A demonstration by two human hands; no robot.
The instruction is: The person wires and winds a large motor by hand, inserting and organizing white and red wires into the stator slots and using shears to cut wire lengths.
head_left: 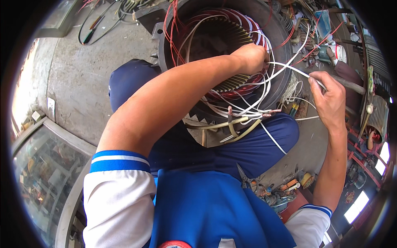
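A large motor stator (pixel 280 31) stands between my bent legs, its ring of windings (pixel 248 20) bound in red and white. My left hand (pixel 251 60) reaches across the bore to the right inner edge, fingers closed around a white cord (pixel 298 71); its fingertips are partly hidden. Out to the right, my right hand (pixel 328 97) pinches the same cord between thumb and fingers. The stretch between the hands looks fairly taut. Loose white leads cross the near rim. Beside them lie thick sleeved cables (pixel 246 131) with bare copper ends (pixel 273 112).
Red wires (pixel 173 37) rise over the stator's left rim. A tangle of white cord (pixel 292 91) lies right of it. Pliers (pixel 247 180) and a tape roll (pixel 307 180) sit among clutter by my right knee. A glass-paned frame (pixel 49 165) stands at left, black cable (pixel 105 35) beyond.
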